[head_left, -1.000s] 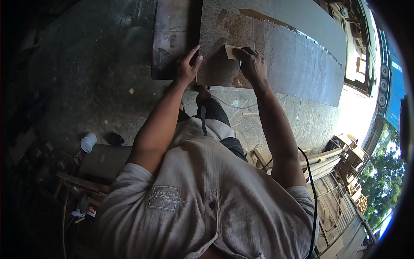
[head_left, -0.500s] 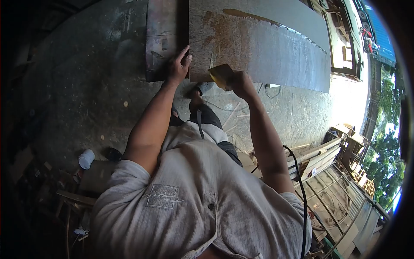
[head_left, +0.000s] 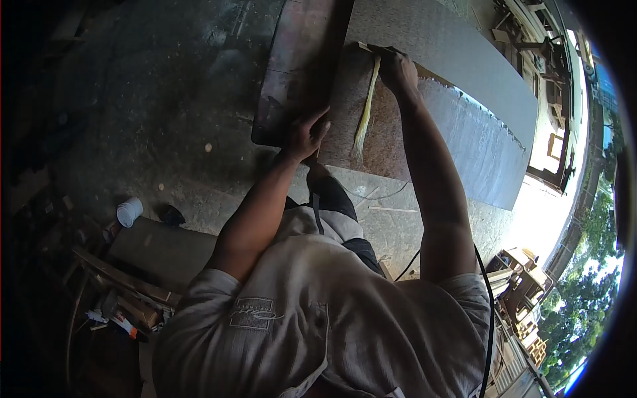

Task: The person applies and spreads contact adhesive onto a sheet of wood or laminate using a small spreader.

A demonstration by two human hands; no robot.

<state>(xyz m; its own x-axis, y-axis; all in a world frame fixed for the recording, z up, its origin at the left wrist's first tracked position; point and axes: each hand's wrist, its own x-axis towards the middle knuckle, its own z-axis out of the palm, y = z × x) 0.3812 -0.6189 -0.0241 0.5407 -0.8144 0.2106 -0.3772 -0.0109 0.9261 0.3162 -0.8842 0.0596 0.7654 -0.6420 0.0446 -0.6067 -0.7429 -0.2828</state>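
Observation:
A large flat sheet (head_left: 451,40) lies in front of me, its near part coated with a wet, shiny layer (head_left: 474,139) that looks brownish toward the left. My right hand (head_left: 399,71) is closed on a flat spreader (head_left: 364,47), seen nearly edge-on over the sheet's left side. From beneath it a pale yellow streak of thick liquid (head_left: 365,106) runs back toward the near edge. My left hand (head_left: 307,137), fingers extended and thumb apart, rests at the sheet's near left corner, beside a dark stained board (head_left: 302,60).
A white bucket (head_left: 129,211) stands on the concrete floor (head_left: 179,132) at left, near wood scraps (head_left: 136,308). Stacked timber and wooden frames (head_left: 521,272) are at right. A thin cable (head_left: 381,197) lies on the floor under the sheet. A black cord (head_left: 490,312) hangs beside my right arm.
My right hand has moved the spreader away from me across the sheet, and a yellow streak now lies behind it. My left hand stays at the corner. The view has shifted.

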